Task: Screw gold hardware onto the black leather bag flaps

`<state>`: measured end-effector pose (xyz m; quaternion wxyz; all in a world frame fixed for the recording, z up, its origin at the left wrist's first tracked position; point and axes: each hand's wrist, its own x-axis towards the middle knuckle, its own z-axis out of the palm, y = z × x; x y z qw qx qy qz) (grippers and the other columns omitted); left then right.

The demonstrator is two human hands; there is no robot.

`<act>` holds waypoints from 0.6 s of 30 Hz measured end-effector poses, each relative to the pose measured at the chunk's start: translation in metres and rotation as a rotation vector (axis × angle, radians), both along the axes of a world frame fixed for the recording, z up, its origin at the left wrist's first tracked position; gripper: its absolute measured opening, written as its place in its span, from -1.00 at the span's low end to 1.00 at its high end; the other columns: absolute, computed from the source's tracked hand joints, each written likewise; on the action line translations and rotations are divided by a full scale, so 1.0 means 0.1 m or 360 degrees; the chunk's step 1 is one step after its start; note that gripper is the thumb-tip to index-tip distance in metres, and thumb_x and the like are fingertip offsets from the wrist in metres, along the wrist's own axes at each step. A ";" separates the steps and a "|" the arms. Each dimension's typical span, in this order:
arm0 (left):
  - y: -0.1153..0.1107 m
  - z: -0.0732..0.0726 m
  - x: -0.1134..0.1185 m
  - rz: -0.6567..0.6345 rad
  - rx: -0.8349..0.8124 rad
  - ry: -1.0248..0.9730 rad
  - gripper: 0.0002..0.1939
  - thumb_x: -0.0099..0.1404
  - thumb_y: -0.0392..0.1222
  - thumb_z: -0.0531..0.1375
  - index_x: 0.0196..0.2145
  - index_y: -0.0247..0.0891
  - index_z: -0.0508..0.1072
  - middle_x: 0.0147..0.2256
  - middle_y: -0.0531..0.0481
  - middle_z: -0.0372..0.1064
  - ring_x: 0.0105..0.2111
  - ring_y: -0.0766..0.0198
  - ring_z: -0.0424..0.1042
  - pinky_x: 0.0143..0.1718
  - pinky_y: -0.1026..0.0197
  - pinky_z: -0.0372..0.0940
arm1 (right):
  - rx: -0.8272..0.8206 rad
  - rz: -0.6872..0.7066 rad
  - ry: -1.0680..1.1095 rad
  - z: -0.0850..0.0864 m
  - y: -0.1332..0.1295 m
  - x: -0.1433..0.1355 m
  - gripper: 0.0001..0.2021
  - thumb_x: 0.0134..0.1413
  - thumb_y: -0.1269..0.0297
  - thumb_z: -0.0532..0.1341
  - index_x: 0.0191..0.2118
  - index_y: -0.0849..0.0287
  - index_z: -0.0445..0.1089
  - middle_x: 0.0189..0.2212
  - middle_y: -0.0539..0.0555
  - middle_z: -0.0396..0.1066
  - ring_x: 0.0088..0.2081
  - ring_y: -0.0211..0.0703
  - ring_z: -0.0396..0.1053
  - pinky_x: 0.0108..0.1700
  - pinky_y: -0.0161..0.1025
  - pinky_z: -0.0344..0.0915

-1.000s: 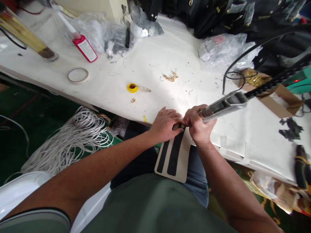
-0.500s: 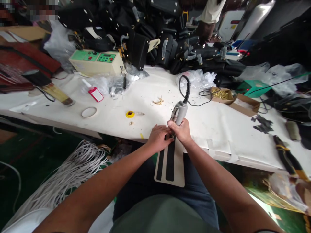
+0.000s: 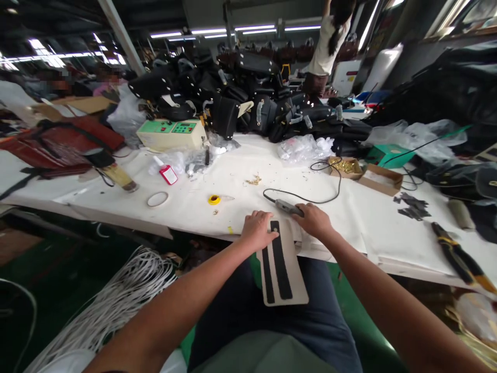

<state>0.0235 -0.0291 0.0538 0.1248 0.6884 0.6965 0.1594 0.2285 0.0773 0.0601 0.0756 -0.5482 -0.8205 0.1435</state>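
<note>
A beige panel (image 3: pixel 297 287) with two black strips (image 3: pixel 280 264) lies over the table's front edge and hangs above my lap. My left hand (image 3: pixel 258 230) grips its upper left edge, the thumb across the wider strip close to a small round metal piece (image 3: pixel 275 230). To the right, my right hand (image 3: pixel 313 220) has its fingers closed on the end of a grey corded electric screwdriver (image 3: pixel 287 206). The tool lies nearly flat at the table top, pointing left, its tip out of clear sight. Its black cable (image 3: pixel 310 199) loops away over the table.
Gold screws (image 3: pixel 254 180), yellow tape (image 3: pixel 214 200) and a red bottle (image 3: pixel 168 174) lie on the white table (image 3: pixel 233 160). Small cardboard boxes (image 3: pixel 380 178) and pliers (image 3: pixel 452 254) are right. Black bags (image 3: pixel 225 116) pile up behind; a person (image 3: pixel 326 46) stands beyond.
My right hand has moved right, off the panel, and the upright screwdriver has been tipped down flat. The black strip's upper end is uncovered. My view has tilted up.
</note>
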 end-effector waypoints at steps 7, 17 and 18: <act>-0.07 0.01 -0.04 0.0136 -0.0050 -0.0046 -0.24 0.21 -0.05 0.39 0.30 -0.24 0.28 0.20 -0.26 0.44 0.21 -0.08 0.41 0.18 -0.01 0.33 | 0.0293 -0.0069 0.0515 -0.01 -0.52 0.19 -0.63 0.33 0.08 0.21 0.14 0.13 0.48 0.02 0.22 0.49 0.05 0.10 0.45 0.10 -0.04 0.35; -0.34 -0.08 0.04 0.0368 0.0002 -0.0326 -0.19 0.30 -0.11 0.29 0.41 -0.24 0.10 0.34 -0.29 0.30 0.31 -0.08 0.36 0.25 -0.05 0.31 | -0.0663 -0.0819 0.1559 -1.05 -1.89 0.44 -0.39 -0.10 -0.19 0.39 0.04 0.04 0.50 -0.05 0.20 0.58 0.05 0.36 0.50 0.12 0.14 0.41; -0.36 -0.09 0.03 0.0382 0.0004 -0.0328 -0.19 0.31 -0.10 0.28 0.42 -0.25 0.10 0.35 -0.30 0.29 0.31 -0.09 0.37 0.24 -0.06 0.32 | -0.0755 -0.0775 0.1625 -1.05 -1.89 0.42 -0.43 -0.09 -0.20 0.38 -0.02 0.05 0.52 -0.13 0.17 0.59 -0.01 0.33 0.52 0.06 0.12 0.43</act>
